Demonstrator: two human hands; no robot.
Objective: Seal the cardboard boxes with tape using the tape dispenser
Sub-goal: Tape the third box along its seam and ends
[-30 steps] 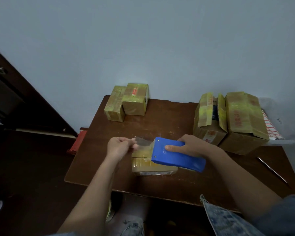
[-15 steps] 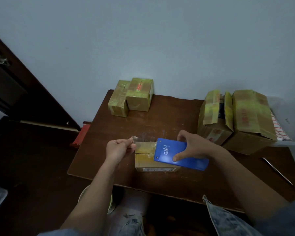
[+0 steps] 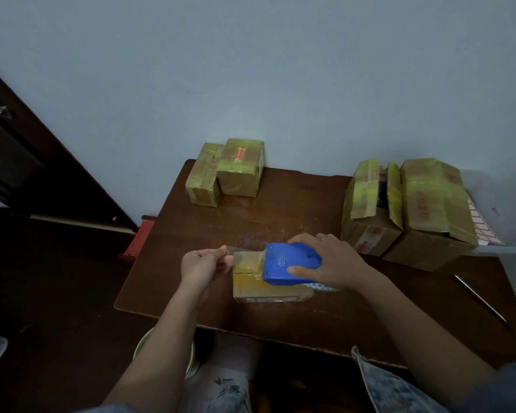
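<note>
A small cardboard box (image 3: 267, 287) lies near the front of the brown table (image 3: 280, 222). My right hand (image 3: 329, 260) grips the blue tape dispenser (image 3: 289, 263), which sits over the box's top. A strip of clear tape (image 3: 245, 253) runs from the dispenser's left end out past the box's left edge. My left hand (image 3: 204, 263) pinches the free end of that strip, just left of the box.
Two taped small boxes (image 3: 225, 172) stand at the table's back left by the wall. Two larger boxes (image 3: 405, 204) sit at the right, one with loose flaps. A thin metal rod (image 3: 478, 296) lies at the front right. A dark door stands at left.
The right hand has tilted and turned the dispenser over the box. The left hand keeps its pinch on the tape end, and the strip between them is stretched out.
</note>
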